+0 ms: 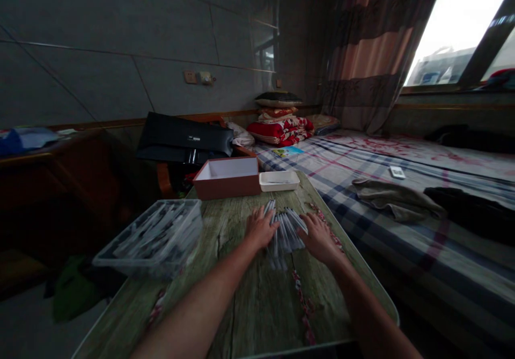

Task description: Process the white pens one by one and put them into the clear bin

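- The table (249, 316) has a worn, wood-grain top with a pale rim, and both forearms reach over it toward 12 o'clock.
- The left hand (259, 229) lies palm down and flat with loosely spread fingers, pressing the 9 o'clock edge of the pile without gripping anything.
- The right hand (319, 236) is just as flat and open, touching the pile's 3 o'clock edge.
- The pile of slim pen-like sticks (284, 230) lies between the hands at mid-table. The sticks are grey-white, packed side by side, and fan slightly toward 12 o'clock. Finer detail is blurred.
- A clear plastic bin (155, 235), at 9 o'clock from the left hand, is heaped with similar sticks.
- A brown box (227, 179) with a white inside sits at 11 o'clock.
- A white tray (279, 181) sits just beside the box, at 12 o'clock.
- A bed (402, 155) with a plaid sheet stretches from 1 to 3 o'clock.
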Available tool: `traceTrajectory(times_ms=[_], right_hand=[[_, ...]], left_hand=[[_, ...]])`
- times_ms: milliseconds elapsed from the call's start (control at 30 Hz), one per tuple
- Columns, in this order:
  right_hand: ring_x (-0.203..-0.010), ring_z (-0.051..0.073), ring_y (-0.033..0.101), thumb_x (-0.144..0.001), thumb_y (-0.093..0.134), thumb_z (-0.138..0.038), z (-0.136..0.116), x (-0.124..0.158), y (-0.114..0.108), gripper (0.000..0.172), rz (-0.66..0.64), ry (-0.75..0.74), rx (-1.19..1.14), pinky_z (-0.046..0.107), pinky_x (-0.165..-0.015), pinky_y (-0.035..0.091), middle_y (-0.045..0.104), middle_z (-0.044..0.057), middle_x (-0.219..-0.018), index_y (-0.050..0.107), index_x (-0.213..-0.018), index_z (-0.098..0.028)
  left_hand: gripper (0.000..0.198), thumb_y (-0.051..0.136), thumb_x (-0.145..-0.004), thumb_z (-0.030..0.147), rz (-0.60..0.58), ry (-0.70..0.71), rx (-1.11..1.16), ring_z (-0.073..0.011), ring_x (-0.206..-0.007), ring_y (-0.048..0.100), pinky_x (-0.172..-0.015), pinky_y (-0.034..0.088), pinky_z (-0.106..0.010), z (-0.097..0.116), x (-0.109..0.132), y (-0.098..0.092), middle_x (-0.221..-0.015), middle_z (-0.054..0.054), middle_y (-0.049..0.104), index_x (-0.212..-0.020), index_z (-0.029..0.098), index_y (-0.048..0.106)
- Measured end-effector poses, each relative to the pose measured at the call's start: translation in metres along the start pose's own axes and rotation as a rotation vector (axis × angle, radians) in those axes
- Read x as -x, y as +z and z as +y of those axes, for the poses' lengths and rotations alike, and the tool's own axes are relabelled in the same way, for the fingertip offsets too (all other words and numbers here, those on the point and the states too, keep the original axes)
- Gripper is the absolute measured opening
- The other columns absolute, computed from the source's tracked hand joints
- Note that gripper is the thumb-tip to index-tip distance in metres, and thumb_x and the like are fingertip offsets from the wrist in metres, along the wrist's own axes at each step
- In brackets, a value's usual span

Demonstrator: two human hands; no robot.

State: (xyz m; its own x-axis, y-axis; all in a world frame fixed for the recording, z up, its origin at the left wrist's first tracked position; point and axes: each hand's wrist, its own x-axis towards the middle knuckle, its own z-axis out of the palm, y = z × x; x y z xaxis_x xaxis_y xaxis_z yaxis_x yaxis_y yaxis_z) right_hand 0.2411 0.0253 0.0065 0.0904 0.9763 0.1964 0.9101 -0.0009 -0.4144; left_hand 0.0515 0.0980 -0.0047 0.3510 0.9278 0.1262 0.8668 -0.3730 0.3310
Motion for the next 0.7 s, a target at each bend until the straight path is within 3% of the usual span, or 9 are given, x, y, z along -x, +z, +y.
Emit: traceTrajectory(times_ms=[100,233,500,700], right_hand=[[-0.135,0.033,0.031,-0.087,0.049,-0.035,0.006,-0.004,0.018,0.05,-0.038,0.049,0.031,0.054,-0.104,0.025,0.04,0.016,-0.144,0.045,-0.135,-0.022],[-0.134,0.034,0.033,-0.088,0.048,-0.037,0.009,-0.004,0.032,0.054,-0.12,0.083,0.033,0.053,-0.104,0.026,0.039,0.018,-0.144,0.041,-0.138,-0.021],[-0.132,0.035,0.035,-0.088,0.047,-0.032,-0.016,0.01,0.037,0.051,-0.165,-0.001,0.047,0.05,-0.102,0.027,0.041,0.022,-0.14,0.045,-0.136,-0.016],[-0.133,0.036,0.033,-0.089,0.046,-0.034,-0.041,0.024,0.038,0.047,-0.237,-0.118,0.026,0.05,-0.104,0.026,0.038,0.023,-0.143,0.049,-0.132,-0.016]], left_hand=[[0.06,0.035,-0.087,0.056,-0.017,-0.031,0.011,-0.0368,-0.136,0.029,-0.106,0.023,-0.057,0.004,-0.009,0.016,-0.15,-0.015,0.034,-0.137,0.024,0.046],[0.058,0.038,-0.087,0.052,-0.035,-0.016,0.007,-0.0318,-0.134,0.035,-0.107,0.025,-0.051,0.001,-0.009,0.024,-0.147,-0.014,0.04,-0.136,0.022,0.047],[0.054,0.041,-0.087,0.035,-0.037,0.063,0.015,-0.0242,-0.133,0.039,-0.111,0.025,-0.034,-0.017,0.009,0.017,-0.143,-0.015,0.045,-0.135,0.011,0.047],[0.053,0.04,-0.088,0.036,-0.019,0.06,0.06,-0.0228,-0.133,0.039,-0.111,0.025,-0.034,-0.036,0.034,0.007,-0.143,-0.014,0.046,-0.135,0.013,0.047]])
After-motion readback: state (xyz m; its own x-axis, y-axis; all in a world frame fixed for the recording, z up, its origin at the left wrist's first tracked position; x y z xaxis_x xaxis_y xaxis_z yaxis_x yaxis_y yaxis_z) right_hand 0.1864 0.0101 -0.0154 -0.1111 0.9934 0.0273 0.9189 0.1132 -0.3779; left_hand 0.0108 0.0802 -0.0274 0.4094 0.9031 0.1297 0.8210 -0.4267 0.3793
